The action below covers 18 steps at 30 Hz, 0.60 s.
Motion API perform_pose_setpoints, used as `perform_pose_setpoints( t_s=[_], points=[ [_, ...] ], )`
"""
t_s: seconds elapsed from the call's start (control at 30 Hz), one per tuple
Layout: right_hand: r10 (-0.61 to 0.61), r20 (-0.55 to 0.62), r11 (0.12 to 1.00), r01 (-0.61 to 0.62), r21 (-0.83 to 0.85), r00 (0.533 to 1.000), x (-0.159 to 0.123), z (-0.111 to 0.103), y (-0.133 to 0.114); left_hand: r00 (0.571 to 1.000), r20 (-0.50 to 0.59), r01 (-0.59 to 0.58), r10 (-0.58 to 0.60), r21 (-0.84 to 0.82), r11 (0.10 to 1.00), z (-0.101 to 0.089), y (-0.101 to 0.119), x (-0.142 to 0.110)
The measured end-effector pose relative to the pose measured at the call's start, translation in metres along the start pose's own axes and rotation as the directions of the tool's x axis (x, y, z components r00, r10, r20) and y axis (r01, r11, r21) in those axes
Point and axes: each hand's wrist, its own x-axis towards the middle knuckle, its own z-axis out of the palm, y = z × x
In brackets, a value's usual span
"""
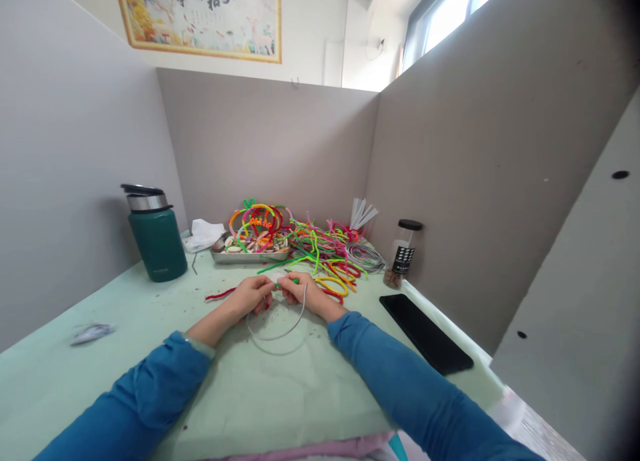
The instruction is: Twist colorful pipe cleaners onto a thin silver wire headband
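My left hand (250,295) and my right hand (303,291) meet over the pale green table (280,387), fingertips almost touching. Both pinch a short green pipe cleaner (285,283) at the top of a thin grey wire hoop (280,327), which curves down from my fingers toward me. Blue sleeves cover both forearms. A red pipe cleaner (220,293) lies on the table just left of my left hand.
A heap of coloured pipe cleaners (325,251) and a metal tray (250,254) with finished hoops lie behind my hands. A green thermos (156,237) stands at left, with a small jar (403,254) and a black phone (425,333) at right. Grey partitions enclose the desk.
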Motion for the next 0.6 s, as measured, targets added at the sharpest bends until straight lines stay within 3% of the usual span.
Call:
perform_pose_setpoints(
  t_s=[0.6],
  points=[
    [-0.004, 0.000, 1.000, 0.004, -0.019, 1.000, 0.0000, 0.0001, 0.0002, 1.000, 0.008, -0.010, 0.010, 0.008, 1.000, -0.0009, -0.0045, 0.0018]
  ],
)
